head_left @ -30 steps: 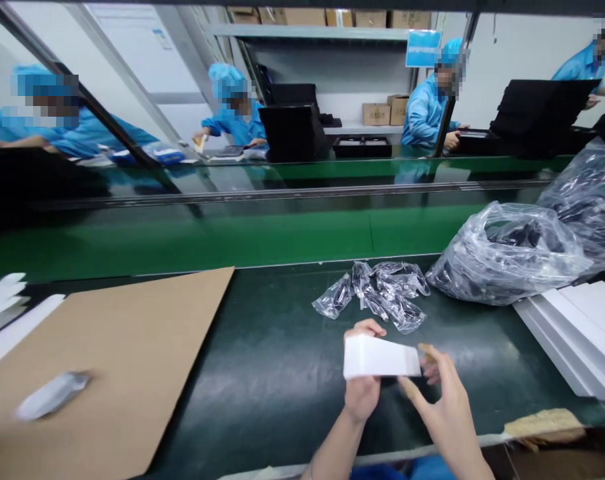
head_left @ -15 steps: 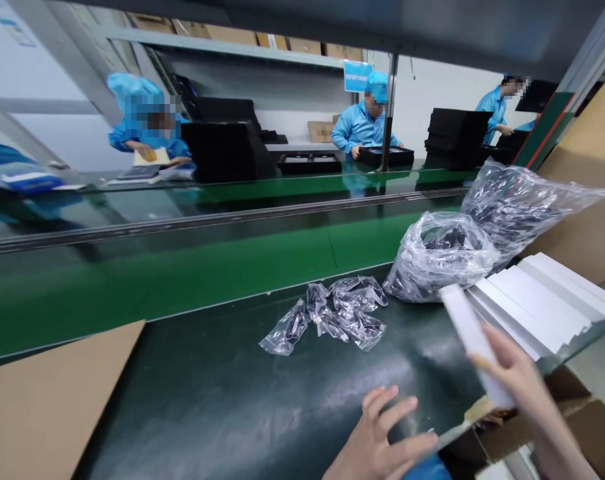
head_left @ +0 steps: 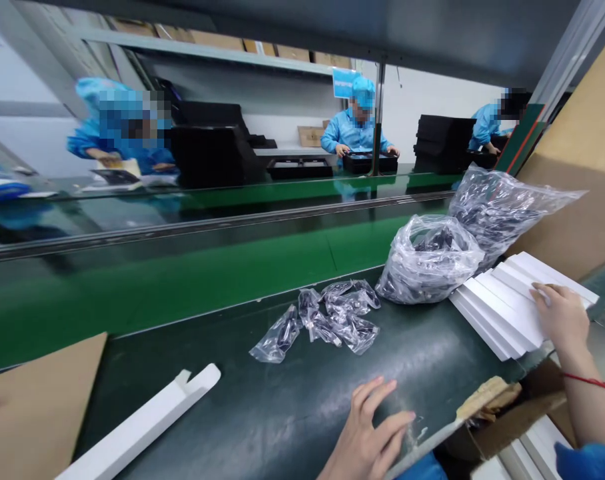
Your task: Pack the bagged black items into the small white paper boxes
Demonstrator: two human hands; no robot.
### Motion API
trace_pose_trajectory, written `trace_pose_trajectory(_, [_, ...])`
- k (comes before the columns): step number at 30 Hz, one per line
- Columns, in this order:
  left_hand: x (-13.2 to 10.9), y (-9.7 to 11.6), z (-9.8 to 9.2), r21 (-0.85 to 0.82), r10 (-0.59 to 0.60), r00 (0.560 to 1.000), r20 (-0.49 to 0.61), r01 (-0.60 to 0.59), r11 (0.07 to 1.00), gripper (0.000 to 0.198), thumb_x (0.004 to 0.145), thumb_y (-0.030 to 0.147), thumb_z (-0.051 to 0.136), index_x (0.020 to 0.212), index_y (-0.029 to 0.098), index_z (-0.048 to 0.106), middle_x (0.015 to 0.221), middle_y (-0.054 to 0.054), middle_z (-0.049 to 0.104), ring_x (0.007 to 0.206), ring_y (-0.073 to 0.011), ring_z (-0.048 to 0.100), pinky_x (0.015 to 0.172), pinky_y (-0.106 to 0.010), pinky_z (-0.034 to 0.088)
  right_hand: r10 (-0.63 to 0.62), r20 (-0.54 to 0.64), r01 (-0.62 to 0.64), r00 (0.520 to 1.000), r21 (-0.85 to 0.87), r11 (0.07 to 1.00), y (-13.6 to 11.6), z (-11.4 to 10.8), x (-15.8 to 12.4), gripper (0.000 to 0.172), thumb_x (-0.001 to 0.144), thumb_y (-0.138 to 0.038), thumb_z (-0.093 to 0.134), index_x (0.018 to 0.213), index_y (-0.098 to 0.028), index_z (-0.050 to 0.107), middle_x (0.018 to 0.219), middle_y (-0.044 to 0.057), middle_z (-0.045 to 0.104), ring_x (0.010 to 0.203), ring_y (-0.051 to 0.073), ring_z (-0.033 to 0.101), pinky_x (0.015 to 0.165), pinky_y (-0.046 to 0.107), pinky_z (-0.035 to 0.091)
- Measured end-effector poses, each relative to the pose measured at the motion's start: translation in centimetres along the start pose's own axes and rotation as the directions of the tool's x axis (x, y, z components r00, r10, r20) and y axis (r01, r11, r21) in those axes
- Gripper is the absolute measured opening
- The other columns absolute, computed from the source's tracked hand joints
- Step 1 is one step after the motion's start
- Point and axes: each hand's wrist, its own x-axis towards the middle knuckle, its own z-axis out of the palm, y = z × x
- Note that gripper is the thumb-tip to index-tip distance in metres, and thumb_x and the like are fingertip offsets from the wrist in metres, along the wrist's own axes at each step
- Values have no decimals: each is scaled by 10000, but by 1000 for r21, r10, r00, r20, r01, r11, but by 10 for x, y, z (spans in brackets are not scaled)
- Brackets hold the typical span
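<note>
My left hand [head_left: 367,427] hovers over the near edge of the dark green bench, fingers spread, holding nothing. On the right, my right hand [head_left: 562,317] has its bent fingers on a white box in the fanned row of long, flat white boxes [head_left: 507,303]; its palm side is hidden. At the lower left lies another long white box [head_left: 147,420], its near end cut off by the frame and a flap sticking up near its far end. Small clear bags with dark contents, perhaps cables [head_left: 332,317], lie in a loose group beyond my left hand.
Two large clear plastic bags [head_left: 430,267] of dark items stand behind the white boxes. Cardboard [head_left: 37,393] covers the bench's left end, with a blur at its edge. An open carton [head_left: 512,420] sits below the bench edge. Co-workers in blue [head_left: 357,130] work across the green conveyor [head_left: 207,273].
My right hand no longer holds the white box upright; it has moved right onto the row of boxes. A long white box now shows at lower left. My left hand has barely moved.
</note>
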Motion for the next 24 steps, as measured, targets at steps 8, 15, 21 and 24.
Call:
trace_pose_trajectory(8, [-2,-58,-75,433,-242,970,20,210,877,311,936,216,533,1215,305,639,1376,-105,538,1298,-310,490,1010,-467,472,24,-101,-10,995,137,990,-32,-1,-15,340,863,-376,581,1016,-106,720,970,206,632,929,308,581,794,474,386])
trace_pose_trajectory(15, [-50,-145,-197,795,-825,548,-141,559,236,554,995,401,280,1456,119,405,1555,-279,324,1443,-439,306,1036,-733,294,-336,51,247,940,577,779,-163,3,-107,288,947,-404,474,1096,-189,593,1068,110,662,997,221,644,881,370,522])
trace_pose_trajectory(21, [-39,-142,-222,760,-934,352,-56,622,189,446,923,443,387,1198,131,547,1133,-205,677,1141,-412,612,995,-581,418,-575,210,252,791,745,618,-282,30,-172,497,934,-363,550,1385,-192,431,1316,113,578,1154,192,607,936,352,547])
trace_pose_trajectory(24, [-22,-122,-205,679,-895,444,-47,671,297,370,887,425,433,1150,189,543,1101,-140,683,1092,-356,639,884,-438,493,-601,247,240,760,753,613,-314,42,-178,480,926,-369,596,1360,-196,489,1303,101,577,1181,221,576,998,439,504])
